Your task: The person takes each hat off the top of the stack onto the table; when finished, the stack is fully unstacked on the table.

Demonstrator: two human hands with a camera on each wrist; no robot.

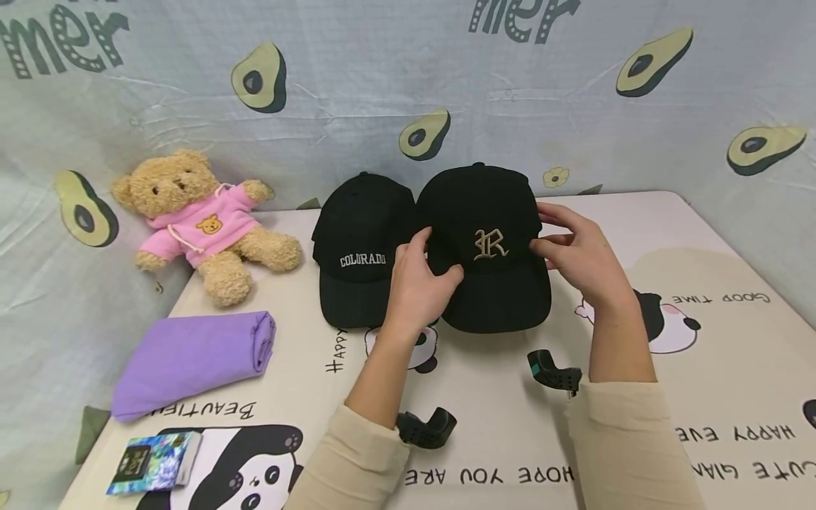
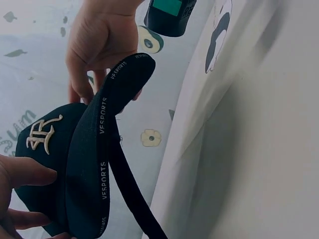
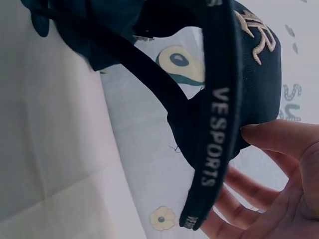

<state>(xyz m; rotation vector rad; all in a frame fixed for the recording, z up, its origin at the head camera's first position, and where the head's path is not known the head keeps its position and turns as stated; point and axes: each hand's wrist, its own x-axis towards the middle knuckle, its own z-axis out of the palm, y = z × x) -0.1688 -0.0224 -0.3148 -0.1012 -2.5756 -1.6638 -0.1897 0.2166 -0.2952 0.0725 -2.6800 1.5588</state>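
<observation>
A black baseball cap with a gold letter R faces the camera, held by both hands at its sides. My left hand grips its left side, thumb on the front. At the other side my right hand pinches the edge, with the thumb in front and fingers behind. In the right wrist view, the strap and the brim edge lettered VESPORTS show from below, and the brim looks raised off the table. Close by on the left stands a second black cap marked COLORADO, partly hidden by my left hand.
A teddy bear in a pink hoodie leans at the back left. In front of it lie a folded purple cloth and a small blue-green book. A printed curtain hangs behind the table.
</observation>
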